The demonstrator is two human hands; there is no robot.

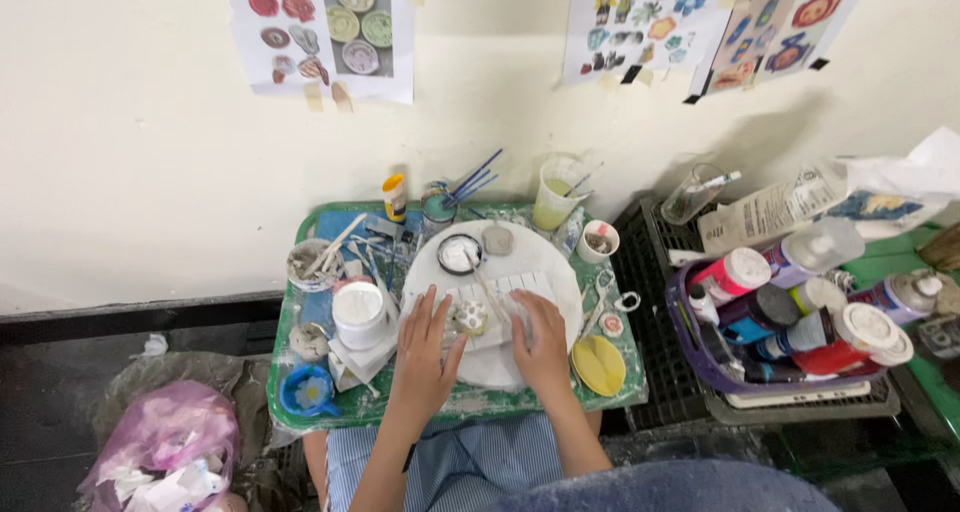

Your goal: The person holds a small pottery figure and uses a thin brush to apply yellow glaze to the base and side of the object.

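Note:
On a green tray lies a round white board with a pale flat clay slab on it. My left hand rests flat on the slab's left part, fingers spread, beside a small round patterned clay piece. Over on the slab's right part my right hand lies with its fingers curled down; whether it grips anything is hidden. A thin stick lies across the slab above the round piece.
A white lidded jar, a small black dish of white paste, a yellow oval dish, a blue flower dish and cups of brushes crowd the tray. A purple basket of paint bottles stands right. A pink bag sits lower left.

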